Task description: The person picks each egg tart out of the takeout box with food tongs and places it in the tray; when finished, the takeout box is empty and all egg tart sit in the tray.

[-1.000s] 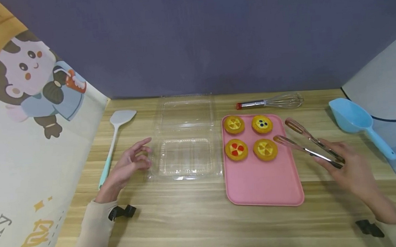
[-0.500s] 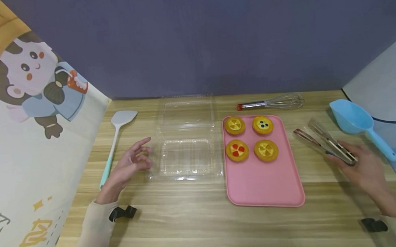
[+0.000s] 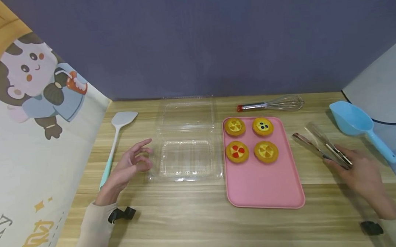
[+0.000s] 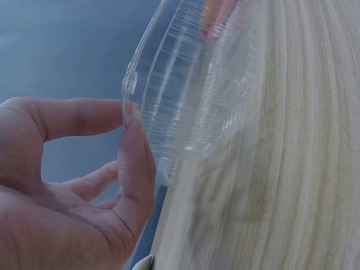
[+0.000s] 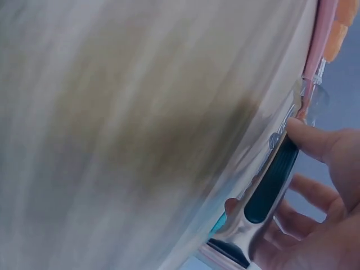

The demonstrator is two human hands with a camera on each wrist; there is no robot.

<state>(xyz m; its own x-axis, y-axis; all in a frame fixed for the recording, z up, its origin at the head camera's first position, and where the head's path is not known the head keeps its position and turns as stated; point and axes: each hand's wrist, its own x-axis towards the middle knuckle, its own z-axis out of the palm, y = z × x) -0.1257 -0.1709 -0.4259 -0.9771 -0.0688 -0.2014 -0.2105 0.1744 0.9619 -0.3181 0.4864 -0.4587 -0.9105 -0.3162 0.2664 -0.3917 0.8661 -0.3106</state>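
Note:
A clear plastic clamshell box [image 3: 185, 179] lies with its lid opened back. My left hand [image 3: 128, 165] is at the box's left side; in the left wrist view, thumb and forefinger pinch its rim [image 4: 130, 84]. My right hand [image 3: 362, 171] grips metal tongs [image 3: 340, 155] by the handles, their arms spread and nothing between the tips. Left of the tongs is a pink tray [image 3: 264, 187]. On its far half sit small tarts: one with red fruit [image 3: 237, 151], one with dark berries [image 3: 262, 126], and two with yellow wedges, a nearer one [image 3: 266, 152] and a farther one [image 3: 234, 126].
A whisk [image 3: 270, 103] lies behind the tray. On the far right is a light blue scoop [image 3: 352, 116], near the side wall. A white spatula [image 3: 118, 121] with a mint handle lies left of my left hand. A dark wall [image 3: 194, 46] closes the back.
My right hand has carried the tongs to the right, away from the tray's edge, and the tongs have then stayed nearly in place. My left hand stays at the box.

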